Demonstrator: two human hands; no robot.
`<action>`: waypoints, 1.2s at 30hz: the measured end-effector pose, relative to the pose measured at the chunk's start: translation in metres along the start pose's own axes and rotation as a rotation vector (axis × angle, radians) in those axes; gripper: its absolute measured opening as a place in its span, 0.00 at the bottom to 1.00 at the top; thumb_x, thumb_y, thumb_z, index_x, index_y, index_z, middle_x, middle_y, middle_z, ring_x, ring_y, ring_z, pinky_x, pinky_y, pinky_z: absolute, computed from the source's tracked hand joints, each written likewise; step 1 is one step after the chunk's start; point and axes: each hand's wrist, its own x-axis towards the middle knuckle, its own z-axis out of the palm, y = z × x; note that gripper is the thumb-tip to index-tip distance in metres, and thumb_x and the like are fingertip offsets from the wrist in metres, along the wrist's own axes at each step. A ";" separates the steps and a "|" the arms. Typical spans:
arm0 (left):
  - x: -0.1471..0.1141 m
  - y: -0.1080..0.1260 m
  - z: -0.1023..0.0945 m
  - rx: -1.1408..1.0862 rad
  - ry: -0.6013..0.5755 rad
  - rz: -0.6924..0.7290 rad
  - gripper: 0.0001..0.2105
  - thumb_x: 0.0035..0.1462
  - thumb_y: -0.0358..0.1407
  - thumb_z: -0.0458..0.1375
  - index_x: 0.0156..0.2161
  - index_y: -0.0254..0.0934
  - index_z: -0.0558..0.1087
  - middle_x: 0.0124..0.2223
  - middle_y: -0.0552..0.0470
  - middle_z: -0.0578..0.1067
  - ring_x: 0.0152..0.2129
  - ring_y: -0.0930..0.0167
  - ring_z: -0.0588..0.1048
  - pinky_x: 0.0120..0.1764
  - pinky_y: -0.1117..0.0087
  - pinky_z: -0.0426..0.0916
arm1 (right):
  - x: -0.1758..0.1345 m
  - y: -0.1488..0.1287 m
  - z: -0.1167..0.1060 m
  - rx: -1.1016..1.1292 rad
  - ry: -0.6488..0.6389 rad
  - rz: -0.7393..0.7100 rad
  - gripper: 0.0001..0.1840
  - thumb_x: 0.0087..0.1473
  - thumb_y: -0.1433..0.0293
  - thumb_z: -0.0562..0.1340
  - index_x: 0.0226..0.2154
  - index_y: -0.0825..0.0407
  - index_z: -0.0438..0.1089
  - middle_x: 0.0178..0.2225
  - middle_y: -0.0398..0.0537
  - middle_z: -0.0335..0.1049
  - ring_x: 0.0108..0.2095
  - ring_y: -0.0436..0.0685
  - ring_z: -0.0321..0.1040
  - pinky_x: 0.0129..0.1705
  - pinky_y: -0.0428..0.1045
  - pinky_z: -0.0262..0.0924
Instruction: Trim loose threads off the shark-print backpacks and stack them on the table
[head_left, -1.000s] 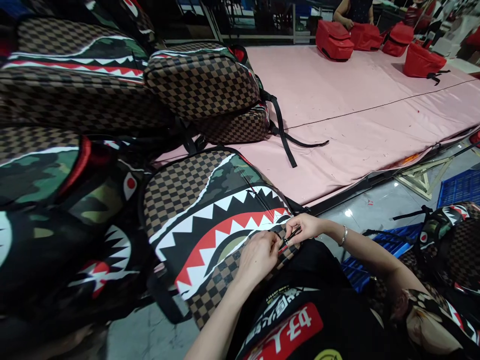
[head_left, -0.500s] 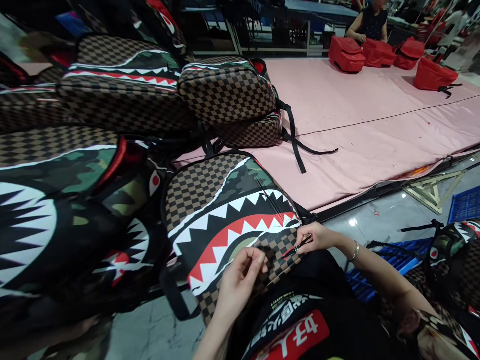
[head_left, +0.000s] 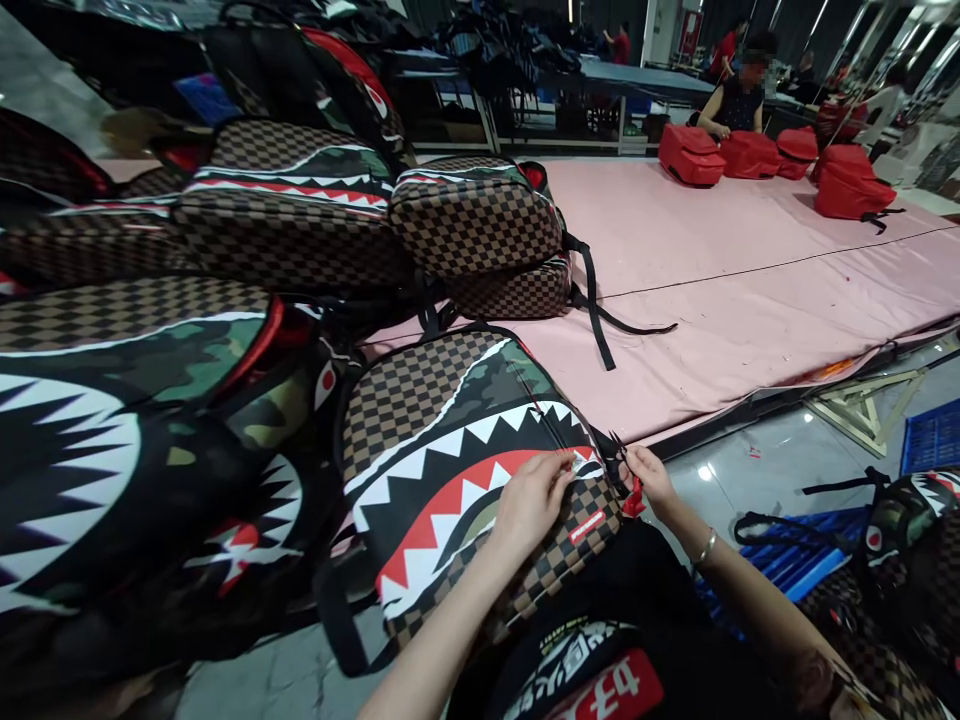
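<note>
A checkered backpack (head_left: 420, 400) with a printed shark mouth lies in front of me, at the near edge of the pink-covered table. My left hand (head_left: 536, 495) rests over its lower right part, thumb and fingertips pinched together; whatever they pinch is too small to make out. Just beyond the bag's right side, my right hand (head_left: 646, 478) is closed on thread snips (head_left: 616, 446), their dark points upward and apart. A red tag or ribbon hangs below that hand. A red label (head_left: 587, 528) shows on the checkered panel.
More shark-print backpacks (head_left: 285, 220) are piled at the left and back left. Black straps trail over the pink table (head_left: 675, 260). Red bags (head_left: 690, 155) stand at the far right, beside a person (head_left: 739, 100). Blue crates (head_left: 787, 560) and another backpack (head_left: 907, 530) are at the right.
My left hand has moved right and up across the bag. The right hand has moved to the bag's right side, turning the snips from pointing down-left to upward. The red label is uncovered.
</note>
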 end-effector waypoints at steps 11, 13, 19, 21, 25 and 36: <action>0.004 0.036 -0.004 -0.030 -0.199 0.173 0.08 0.56 0.29 0.47 0.29 0.37 0.66 0.31 0.52 0.68 0.28 0.73 0.68 0.32 0.74 0.63 | 0.000 0.023 -0.003 -0.061 0.058 -0.011 0.26 0.43 0.45 0.58 0.29 0.52 0.60 0.17 0.34 0.51 0.13 0.42 0.41 0.14 0.41 0.37; -0.020 0.038 -0.016 -0.278 -0.331 0.277 0.08 0.57 0.33 0.48 0.27 0.38 0.65 0.31 0.53 0.68 0.27 0.73 0.67 0.32 0.74 0.63 | 0.004 0.025 -0.008 -0.106 0.066 -0.033 0.26 0.43 0.45 0.58 0.29 0.51 0.59 0.17 0.35 0.52 0.13 0.43 0.43 0.14 0.42 0.40; -0.046 -0.008 -0.049 -0.619 -0.280 0.198 0.18 0.58 0.42 0.46 0.22 0.37 0.68 0.24 0.50 0.70 0.24 0.71 0.68 0.33 0.70 0.65 | 0.032 0.014 -0.001 -0.292 0.035 -0.157 0.20 0.45 0.51 0.60 0.32 0.50 0.61 0.26 0.44 0.64 0.27 0.52 0.64 0.30 0.48 0.61; -0.026 -0.037 -0.059 -0.518 -0.071 0.031 0.11 0.54 0.41 0.53 0.38 0.38 0.72 0.36 0.48 0.75 0.30 0.69 0.72 0.35 0.69 0.67 | 0.049 0.005 0.011 -0.367 0.013 -0.208 0.17 0.47 0.55 0.59 0.33 0.50 0.61 0.31 0.46 0.66 0.33 0.54 0.66 0.37 0.49 0.61; 0.046 -0.089 -0.073 -0.217 0.160 -0.236 0.14 0.54 0.38 0.48 0.41 0.35 0.72 0.35 0.48 0.77 0.28 0.69 0.75 0.35 0.69 0.68 | 0.090 -0.018 0.046 -0.552 -0.017 -0.321 0.11 0.49 0.62 0.58 0.35 0.51 0.63 0.36 0.47 0.68 0.39 0.55 0.66 0.41 0.49 0.60; 0.157 -0.117 -0.059 0.169 0.315 -0.324 0.11 0.55 0.38 0.50 0.37 0.38 0.74 0.42 0.44 0.75 0.40 0.62 0.72 0.38 0.67 0.64 | 0.163 -0.049 0.120 -1.106 0.044 -0.488 0.04 0.52 0.73 0.58 0.34 0.50 0.65 0.34 0.46 0.70 0.37 0.55 0.65 0.38 0.47 0.54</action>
